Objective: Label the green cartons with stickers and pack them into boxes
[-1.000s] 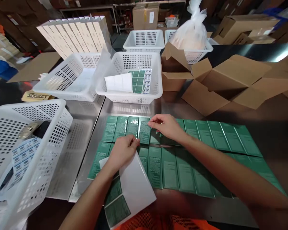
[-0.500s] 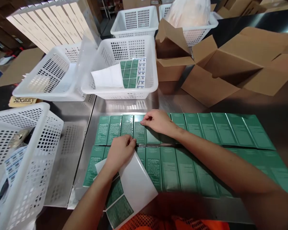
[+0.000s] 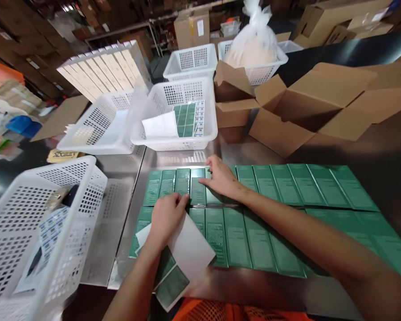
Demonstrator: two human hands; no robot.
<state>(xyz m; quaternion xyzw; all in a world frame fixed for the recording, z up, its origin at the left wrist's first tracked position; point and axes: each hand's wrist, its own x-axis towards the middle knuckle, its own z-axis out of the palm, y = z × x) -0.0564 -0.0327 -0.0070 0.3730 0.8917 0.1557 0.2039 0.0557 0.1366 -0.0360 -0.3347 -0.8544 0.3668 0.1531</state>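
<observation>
Two rows of green boxes [image 3: 234, 240] lie flat side by side on the metal table. My left hand [image 3: 167, 216] is closed on a white label sheet [image 3: 195, 249] that carries dark green labels [image 3: 172, 287]; its thumb reaches the lower edge of a box in the back row. My right hand [image 3: 220, 180] lies over that same row with thumb and forefinger apart, the thumb touching a green box [image 3: 198, 189]. No label shows in its fingers. The hands and forearms hide parts of several boxes.
Beyond the boxes stands a white basket [image 3: 173, 143] with green label sheets [image 3: 185, 119] inside. Another white basket [image 3: 96, 187] is at the left. Open cardboard boxes [image 3: 282, 133] take up the back right. A tied plastic bag [image 3: 254, 44] rests in a rear basket.
My right hand's thumb and forefinger have gone from a pinch to apart over the back row. The left hand keeps hold of the sheet. The view has tilted upward.
</observation>
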